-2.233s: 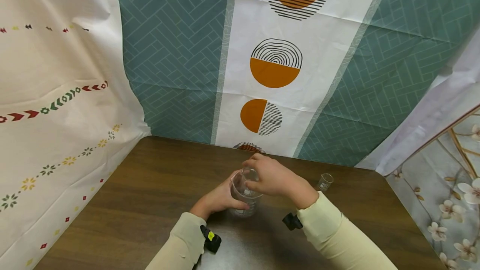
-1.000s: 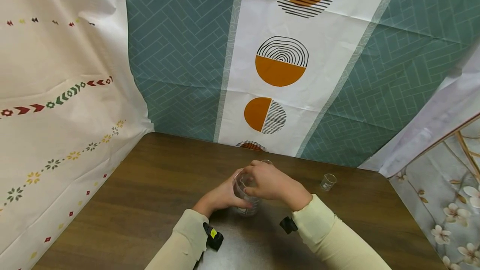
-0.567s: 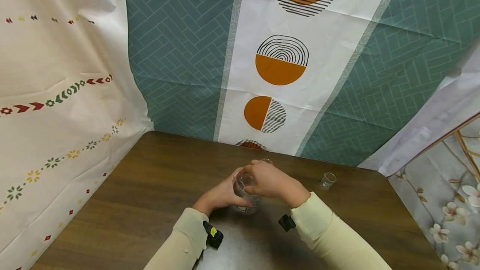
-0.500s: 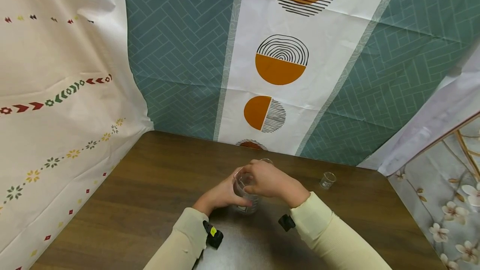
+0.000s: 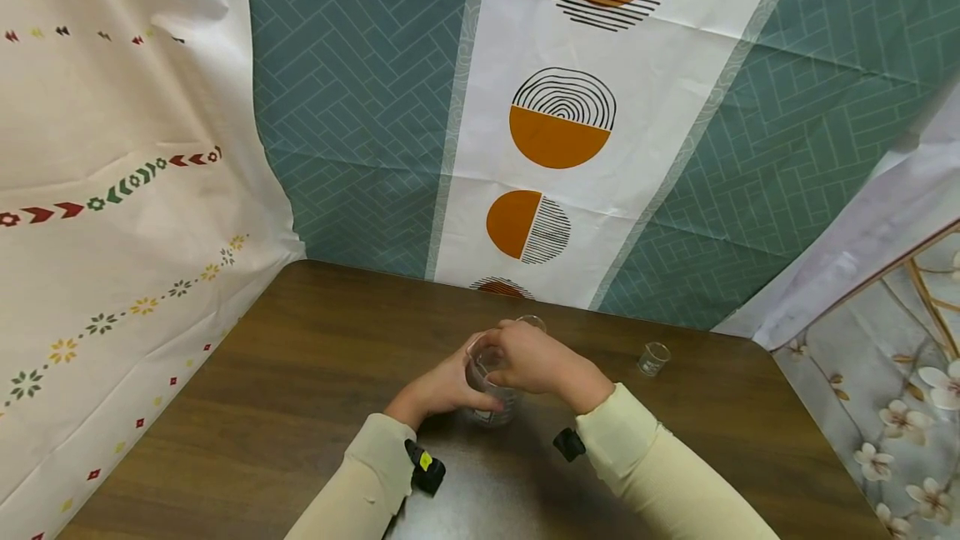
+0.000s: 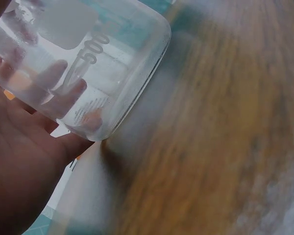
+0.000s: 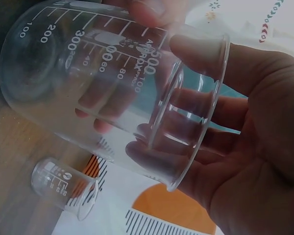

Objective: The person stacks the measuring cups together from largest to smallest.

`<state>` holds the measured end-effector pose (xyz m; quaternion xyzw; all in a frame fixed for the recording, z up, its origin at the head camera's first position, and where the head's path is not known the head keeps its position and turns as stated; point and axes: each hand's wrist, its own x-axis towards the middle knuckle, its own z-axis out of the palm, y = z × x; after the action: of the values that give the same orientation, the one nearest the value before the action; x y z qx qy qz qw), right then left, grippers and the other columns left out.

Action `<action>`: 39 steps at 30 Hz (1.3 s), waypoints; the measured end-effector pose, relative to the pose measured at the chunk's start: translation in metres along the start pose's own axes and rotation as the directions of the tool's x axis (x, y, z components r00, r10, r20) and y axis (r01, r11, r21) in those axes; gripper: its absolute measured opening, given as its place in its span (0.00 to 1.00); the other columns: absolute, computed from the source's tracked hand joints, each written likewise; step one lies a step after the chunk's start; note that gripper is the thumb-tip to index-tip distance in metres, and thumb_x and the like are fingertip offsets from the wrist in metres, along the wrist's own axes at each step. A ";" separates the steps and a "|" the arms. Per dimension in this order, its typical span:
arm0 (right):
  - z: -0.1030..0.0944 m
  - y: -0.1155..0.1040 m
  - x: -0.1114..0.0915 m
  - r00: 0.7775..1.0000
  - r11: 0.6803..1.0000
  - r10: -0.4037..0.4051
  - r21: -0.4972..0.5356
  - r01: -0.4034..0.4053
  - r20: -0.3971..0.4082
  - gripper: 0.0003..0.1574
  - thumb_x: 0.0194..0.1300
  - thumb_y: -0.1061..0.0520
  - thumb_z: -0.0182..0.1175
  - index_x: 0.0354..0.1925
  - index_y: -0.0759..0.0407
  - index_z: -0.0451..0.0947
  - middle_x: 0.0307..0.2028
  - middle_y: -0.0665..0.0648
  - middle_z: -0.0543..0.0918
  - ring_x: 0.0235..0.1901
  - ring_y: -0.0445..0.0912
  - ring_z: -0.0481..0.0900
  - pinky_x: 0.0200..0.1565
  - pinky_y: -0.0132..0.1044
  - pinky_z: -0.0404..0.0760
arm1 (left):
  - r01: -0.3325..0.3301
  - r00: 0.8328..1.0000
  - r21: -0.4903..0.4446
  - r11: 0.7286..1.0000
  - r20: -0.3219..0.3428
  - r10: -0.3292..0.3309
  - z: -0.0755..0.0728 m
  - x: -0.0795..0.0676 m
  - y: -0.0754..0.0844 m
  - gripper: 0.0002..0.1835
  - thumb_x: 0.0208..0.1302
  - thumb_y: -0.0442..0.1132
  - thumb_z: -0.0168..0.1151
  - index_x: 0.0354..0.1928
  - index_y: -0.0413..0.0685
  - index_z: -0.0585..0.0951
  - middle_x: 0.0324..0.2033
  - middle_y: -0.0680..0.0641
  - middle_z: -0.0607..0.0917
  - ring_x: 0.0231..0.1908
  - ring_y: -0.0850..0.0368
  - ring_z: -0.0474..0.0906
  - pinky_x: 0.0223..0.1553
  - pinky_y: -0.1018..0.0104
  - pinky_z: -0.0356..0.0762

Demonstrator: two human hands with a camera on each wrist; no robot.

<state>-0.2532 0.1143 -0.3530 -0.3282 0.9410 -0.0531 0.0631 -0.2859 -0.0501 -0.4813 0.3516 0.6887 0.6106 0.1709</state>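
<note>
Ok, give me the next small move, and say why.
I'd probably have the right grip ease the small beaker gently downward: it sits nested below the rim of the large beaker, but whether it rests on the bottom is hard to tell. The left grip holds the large beaker from outside.

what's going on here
A person's left hand holds a big glass beaker, and their right hand reaches into its mouth, gripping a smaller beaker that sits inside it. On the wooden table, a tiny beaker stands to the right, and another glass rim peeks out behind the right hand.
</note>
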 end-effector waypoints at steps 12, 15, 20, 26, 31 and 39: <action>0.004 0.000 0.004 0.999 0.999 0.006 0.039 -0.007 0.032 0.25 0.56 0.56 0.70 0.53 0.55 0.80 0.49 0.51 0.83 0.49 0.46 0.78 0.52 0.40 0.78 | 0.007 1.000 0.046 0.999 -0.019 -0.006 0.001 0.001 0.000 0.54 0.49 0.38 0.77 0.72 0.62 0.51 0.70 0.57 0.62 0.68 0.58 0.62 0.64 0.71 0.64; 0.005 0.000 0.005 0.999 0.999 0.016 0.042 -0.018 0.037 0.25 0.56 0.56 0.71 0.53 0.56 0.80 0.49 0.52 0.83 0.49 0.46 0.78 0.52 0.40 0.78 | 0.013 1.000 0.049 0.999 -0.026 -0.012 0.001 0.001 0.000 0.55 0.48 0.38 0.78 0.72 0.62 0.52 0.70 0.57 0.62 0.68 0.59 0.62 0.64 0.72 0.63; 0.008 0.001 0.005 0.999 0.999 0.027 0.041 -0.029 0.037 0.26 0.55 0.56 0.72 0.53 0.56 0.80 0.50 0.52 0.83 0.50 0.46 0.79 0.53 0.41 0.78 | -0.001 1.000 0.004 1.000 -0.014 0.001 0.002 0.002 -0.001 0.54 0.49 0.36 0.77 0.72 0.61 0.52 0.69 0.54 0.64 0.67 0.56 0.63 0.59 0.71 0.70; 0.009 0.001 0.007 0.999 0.999 0.022 0.022 -0.023 0.034 0.26 0.55 0.56 0.72 0.53 0.56 0.80 0.50 0.52 0.83 0.51 0.47 0.79 0.55 0.42 0.77 | -0.008 1.000 -0.020 1.000 -0.002 0.008 0.002 0.001 -0.002 0.53 0.50 0.36 0.76 0.72 0.60 0.51 0.70 0.51 0.64 0.67 0.53 0.63 0.56 0.69 0.74; 0.010 0.000 0.010 0.999 1.000 0.013 0.025 -0.014 0.034 0.26 0.54 0.56 0.72 0.53 0.57 0.81 0.50 0.53 0.83 0.51 0.47 0.79 0.56 0.42 0.77 | -0.010 1.000 -0.036 0.999 -0.004 0.010 0.000 0.000 -0.003 0.53 0.51 0.36 0.75 0.73 0.58 0.50 0.70 0.49 0.63 0.67 0.50 0.63 0.53 0.67 0.77; 0.010 -0.001 0.011 0.999 1.000 0.011 0.018 -0.012 0.038 0.25 0.55 0.57 0.72 0.52 0.56 0.81 0.50 0.52 0.84 0.51 0.46 0.80 0.56 0.41 0.77 | 0.001 1.000 -0.037 0.999 -0.006 -0.002 0.000 0.000 -0.002 0.53 0.51 0.34 0.75 0.73 0.58 0.51 0.70 0.48 0.63 0.67 0.48 0.62 0.52 0.65 0.77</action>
<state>-0.2591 0.1060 -0.3637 -0.3232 0.9410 -0.0552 0.0841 -0.2866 -0.0502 -0.4833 0.3460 0.6782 0.6241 0.1756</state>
